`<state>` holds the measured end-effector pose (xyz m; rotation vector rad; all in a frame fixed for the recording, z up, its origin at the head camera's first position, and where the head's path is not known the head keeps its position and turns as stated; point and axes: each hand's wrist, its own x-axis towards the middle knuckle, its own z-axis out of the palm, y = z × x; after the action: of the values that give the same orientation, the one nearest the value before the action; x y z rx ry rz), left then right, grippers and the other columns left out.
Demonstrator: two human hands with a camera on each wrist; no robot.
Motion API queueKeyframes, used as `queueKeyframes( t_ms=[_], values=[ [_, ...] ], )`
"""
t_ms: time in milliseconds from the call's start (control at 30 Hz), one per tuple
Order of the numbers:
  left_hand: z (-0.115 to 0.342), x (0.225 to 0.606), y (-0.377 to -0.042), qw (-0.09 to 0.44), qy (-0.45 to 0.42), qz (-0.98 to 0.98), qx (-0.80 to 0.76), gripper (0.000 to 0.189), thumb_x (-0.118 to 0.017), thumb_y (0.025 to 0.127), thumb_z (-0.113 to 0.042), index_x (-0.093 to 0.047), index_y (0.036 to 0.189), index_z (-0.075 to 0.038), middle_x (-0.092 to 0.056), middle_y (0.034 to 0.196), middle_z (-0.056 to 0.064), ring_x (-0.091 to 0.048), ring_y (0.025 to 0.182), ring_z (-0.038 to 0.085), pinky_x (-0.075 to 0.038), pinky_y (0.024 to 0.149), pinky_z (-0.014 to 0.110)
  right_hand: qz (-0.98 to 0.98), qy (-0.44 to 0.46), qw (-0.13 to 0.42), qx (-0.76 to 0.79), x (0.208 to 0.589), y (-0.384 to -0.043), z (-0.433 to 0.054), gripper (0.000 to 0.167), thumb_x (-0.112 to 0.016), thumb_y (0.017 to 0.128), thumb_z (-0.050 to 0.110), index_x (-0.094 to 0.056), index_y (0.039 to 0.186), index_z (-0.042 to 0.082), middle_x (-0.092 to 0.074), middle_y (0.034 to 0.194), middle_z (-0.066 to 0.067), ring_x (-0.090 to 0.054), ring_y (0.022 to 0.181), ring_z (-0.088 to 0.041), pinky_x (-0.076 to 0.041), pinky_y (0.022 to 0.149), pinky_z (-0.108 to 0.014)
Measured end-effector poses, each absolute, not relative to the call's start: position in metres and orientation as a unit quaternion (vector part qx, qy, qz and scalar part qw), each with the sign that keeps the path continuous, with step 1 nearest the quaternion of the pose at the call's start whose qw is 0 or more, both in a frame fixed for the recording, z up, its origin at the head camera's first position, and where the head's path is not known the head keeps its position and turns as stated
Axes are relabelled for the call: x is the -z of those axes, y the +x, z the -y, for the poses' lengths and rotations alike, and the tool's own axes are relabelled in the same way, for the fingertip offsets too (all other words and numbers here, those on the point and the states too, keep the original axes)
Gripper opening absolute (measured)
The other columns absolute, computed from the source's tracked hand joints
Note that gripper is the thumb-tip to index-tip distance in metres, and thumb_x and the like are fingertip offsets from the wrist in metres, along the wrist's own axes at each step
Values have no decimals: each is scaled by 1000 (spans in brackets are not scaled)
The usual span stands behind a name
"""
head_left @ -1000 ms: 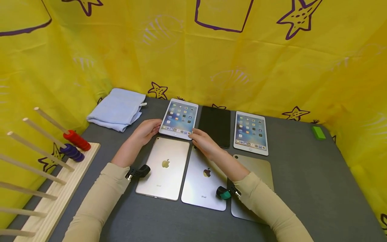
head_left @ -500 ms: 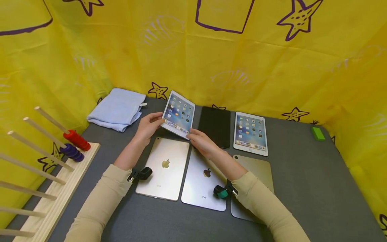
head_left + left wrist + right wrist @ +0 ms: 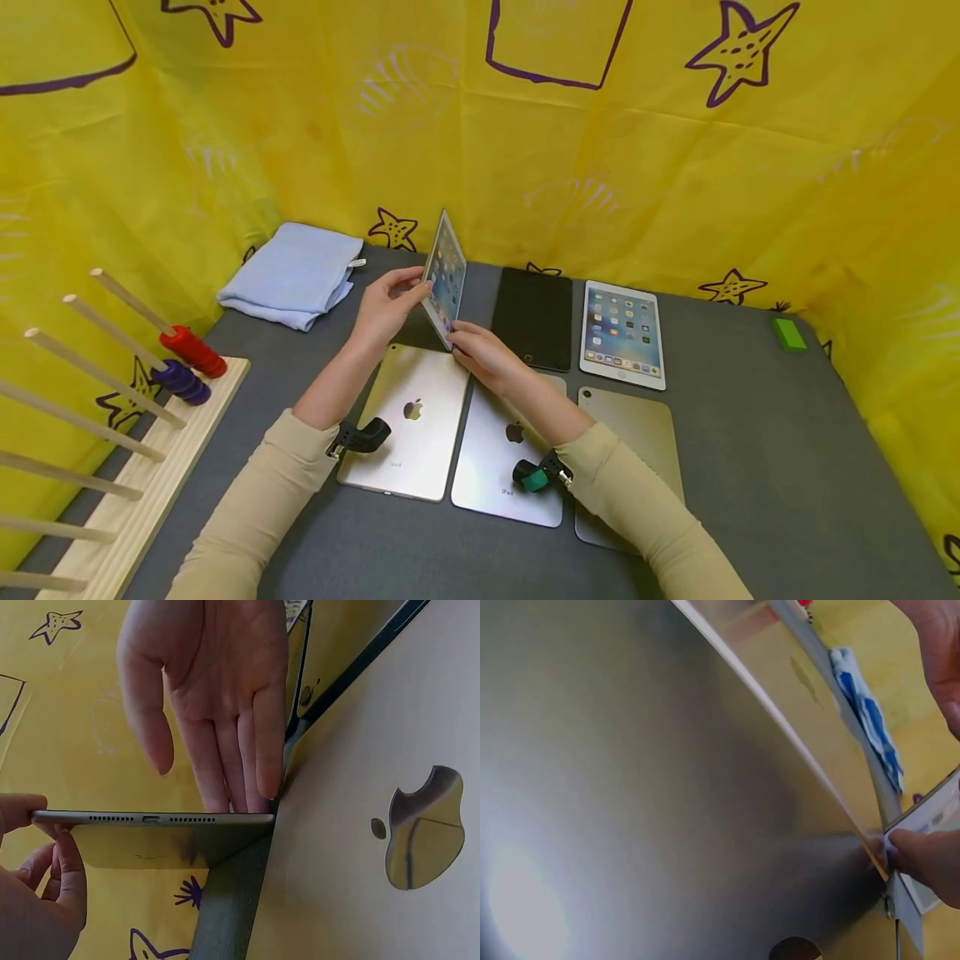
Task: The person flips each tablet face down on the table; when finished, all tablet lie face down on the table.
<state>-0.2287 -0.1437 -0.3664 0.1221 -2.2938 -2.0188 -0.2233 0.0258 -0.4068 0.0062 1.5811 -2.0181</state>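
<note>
My left hand pinches one corner of a white-framed tablet, thumb on the screen side and fingers behind. The tablet stands steeply tilted above the table, its lit app screen turned to the right. My right hand meets its lower corner; in the left wrist view those fingers are straight against the screen side, thumb apart, tips hidden by the tablet edge. Below the hands lie a gold-backed tablet and a silver-backed tablet, both face down.
A dark tablet and a lit white tablet lie farther right, with another gold-backed tablet partly under my right arm. A folded blue cloth, a wooden peg rack and a green block lie around.
The white-framed tablet has gone from lying flat to standing steeply tilted, its left side lifted. My left hand has taken hold of it and moved right; my right hand has shifted slightly left.
</note>
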Motion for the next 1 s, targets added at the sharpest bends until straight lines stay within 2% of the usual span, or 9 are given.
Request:
queueKeyframes(
  t_ms=[100, 200, 367, 500, 700, 1000],
  values=[
    [138, 365, -228, 37, 32, 748, 662, 42, -67, 94, -21, -59, 131, -5, -55, 110, 5, -53, 99, 17, -46, 86, 27, -583, -1, 279, 763, 409, -223, -26, 55, -43, 101, 4, -23, 150, -7, -28, 153, -21, -29, 140, -28, -23, 116, -37],
    [134, 367, -229, 28, 26, 732, 681, 43, -66, 94, -20, -57, 133, -4, -53, 108, 4, -51, 98, 15, -45, 87, 26, -579, 2, 271, 769, 410, -224, -28, 53, -43, 100, 3, -27, 149, -8, -31, 151, -22, -34, 135, -26, -24, 115, -37],
    [128, 369, -228, 17, 23, 709, 704, 45, -66, 94, -21, -55, 134, -4, -50, 108, 3, -48, 99, 16, -44, 96, 34, -592, 10, 261, 763, 409, -225, -32, 47, -45, 99, 2, -37, 145, -8, -39, 145, -24, -41, 131, -29, -31, 112, -38],
    [123, 371, -227, 19, 22, 697, 716, 45, -66, 94, -20, -54, 135, -5, -51, 111, 4, -48, 101, 16, -42, 99, 40, -612, 4, 260, 747, 403, -227, -37, 42, -47, 101, 7, -45, 142, -3, -43, 144, -20, -46, 130, -33, -38, 107, -39],
    [117, 373, -227, 19, 26, 682, 730, 47, -68, 93, -22, -53, 135, -6, -53, 116, 4, -50, 104, 16, -44, 93, 34, -625, -20, 249, 740, 387, -238, -44, 40, -49, 103, 17, -51, 138, 0, -50, 141, -14, -51, 125, -33, -44, 103, -40],
    [110, 377, -229, 17, 31, 677, 736, 48, -69, 92, -25, -54, 135, -9, -55, 122, 6, -50, 106, 17, -44, 87, 31, -640, -43, 172, 747, 363, -261, -42, 40, -58, 99, 22, -55, 136, 4, -55, 133, -11, -53, 123, -33, -49, 96, -38]
  ],
)
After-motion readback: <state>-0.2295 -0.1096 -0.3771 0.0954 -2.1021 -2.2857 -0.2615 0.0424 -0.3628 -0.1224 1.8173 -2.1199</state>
